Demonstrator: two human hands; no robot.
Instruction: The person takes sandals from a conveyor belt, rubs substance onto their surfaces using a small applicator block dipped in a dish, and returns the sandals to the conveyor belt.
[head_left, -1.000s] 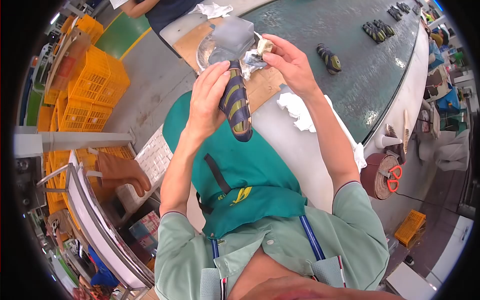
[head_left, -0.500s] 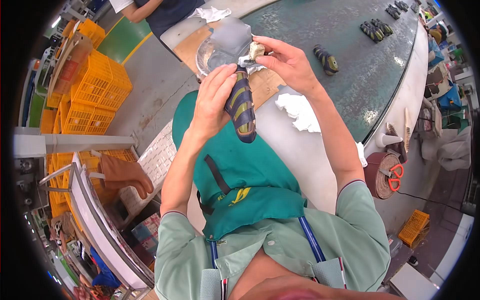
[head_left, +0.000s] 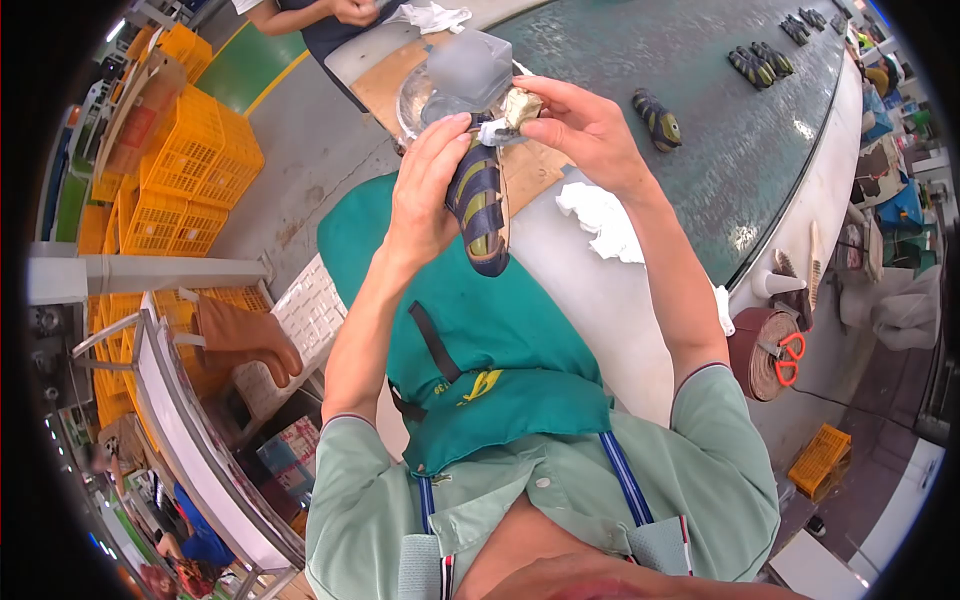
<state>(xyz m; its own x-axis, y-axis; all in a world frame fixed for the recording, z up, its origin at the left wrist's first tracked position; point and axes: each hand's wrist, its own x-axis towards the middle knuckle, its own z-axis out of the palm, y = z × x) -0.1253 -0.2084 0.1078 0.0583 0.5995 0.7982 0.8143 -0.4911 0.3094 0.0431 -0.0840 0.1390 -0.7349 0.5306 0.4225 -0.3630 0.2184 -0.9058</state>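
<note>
My left hand (head_left: 425,190) is closed around a navy and olive strappy shoe (head_left: 480,205), held upright above my lap with its rounded end down. My right hand (head_left: 585,130) pinches a cream-coloured lump (head_left: 520,106) between thumb and fingers. A bit of white cloth (head_left: 493,131) shows between the lump and the shoe's upper end; whether they touch is unclear. Just behind stands a clear round container (head_left: 412,100) with a greyish translucent piece (head_left: 470,65) over it.
More shoes (head_left: 656,120) lie on the green conveyor belt (head_left: 600,60). White cloth (head_left: 605,220) rests on the table by my right forearm. At right are a brown roll (head_left: 762,350) and orange-handled scissors (head_left: 790,360). Yellow crates (head_left: 200,150) are stacked left; a co-worker's hand (head_left: 355,10) shows at top.
The lump in my right hand has moved slightly down and right, with more white cloth showing beside it. The shoe has tilted a little in my left hand. The co-worker's hand has come into view.
</note>
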